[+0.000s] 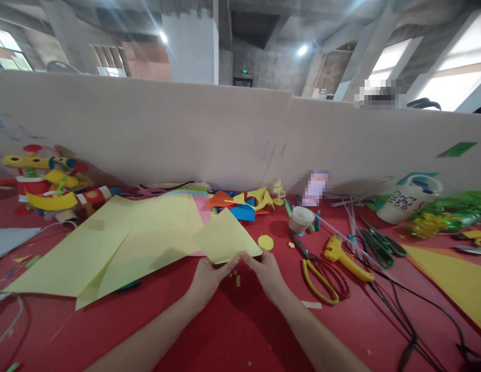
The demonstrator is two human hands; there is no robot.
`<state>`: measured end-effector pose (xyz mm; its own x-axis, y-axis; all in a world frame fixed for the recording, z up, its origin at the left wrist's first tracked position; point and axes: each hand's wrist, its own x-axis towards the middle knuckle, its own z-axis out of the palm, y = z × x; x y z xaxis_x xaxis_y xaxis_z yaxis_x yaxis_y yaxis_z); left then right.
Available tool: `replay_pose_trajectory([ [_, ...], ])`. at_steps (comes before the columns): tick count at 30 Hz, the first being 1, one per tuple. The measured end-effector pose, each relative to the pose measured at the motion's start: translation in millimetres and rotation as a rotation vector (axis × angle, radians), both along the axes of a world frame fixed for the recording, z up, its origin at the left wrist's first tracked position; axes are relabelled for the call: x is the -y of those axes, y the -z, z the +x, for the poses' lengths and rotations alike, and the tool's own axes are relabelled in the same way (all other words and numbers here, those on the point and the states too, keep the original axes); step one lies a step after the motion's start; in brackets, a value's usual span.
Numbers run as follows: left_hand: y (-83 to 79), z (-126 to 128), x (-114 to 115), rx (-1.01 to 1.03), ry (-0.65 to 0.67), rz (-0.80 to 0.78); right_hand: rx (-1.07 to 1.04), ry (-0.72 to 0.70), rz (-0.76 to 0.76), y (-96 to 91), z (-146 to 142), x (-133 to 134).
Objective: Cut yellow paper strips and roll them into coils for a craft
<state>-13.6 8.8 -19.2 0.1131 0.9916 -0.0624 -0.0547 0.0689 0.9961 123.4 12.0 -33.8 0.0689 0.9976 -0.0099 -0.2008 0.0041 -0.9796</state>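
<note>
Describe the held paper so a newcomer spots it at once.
Over the red table, the left hand and right hand nearly meet. They pinch the near edge of the pale yellow paper, which is far smaller than the yellow sheets to its left.

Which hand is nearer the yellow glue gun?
Right. The right hand is left of the glue gun, with the red-and-yellow-handled scissors between them; the left hand is farther left, beyond the right hand.

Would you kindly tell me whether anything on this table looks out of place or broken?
Nothing looks clearly broken. The lettered white container at right seems to lean, though the lens may exaggerate that. Loose scraps litter the red table near the right hand, looking untidy.
</note>
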Motion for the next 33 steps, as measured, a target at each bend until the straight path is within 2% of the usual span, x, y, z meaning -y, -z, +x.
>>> replay_pose_trajectory([
  [9, 2.0, -1, -1, 0.017, 0.013, -0.045, 0.069, 0.008, -0.012, 1.5, 2, -1],
  [16, 4.2, -1, -5, 0.091, -0.016, -0.063, 0.057, -0.079, 0.017, 5.2, 9, -3],
  [28, 3.8, -2, -5, 0.092, 0.013, -0.05, 0.223, 0.036, -0.04, 7.4, 9, -4],
  [33, 1.8, -2, -4, 0.076, 0.011, -0.061, 0.239, 0.028, -0.036, 10.8, 8, -4],
])
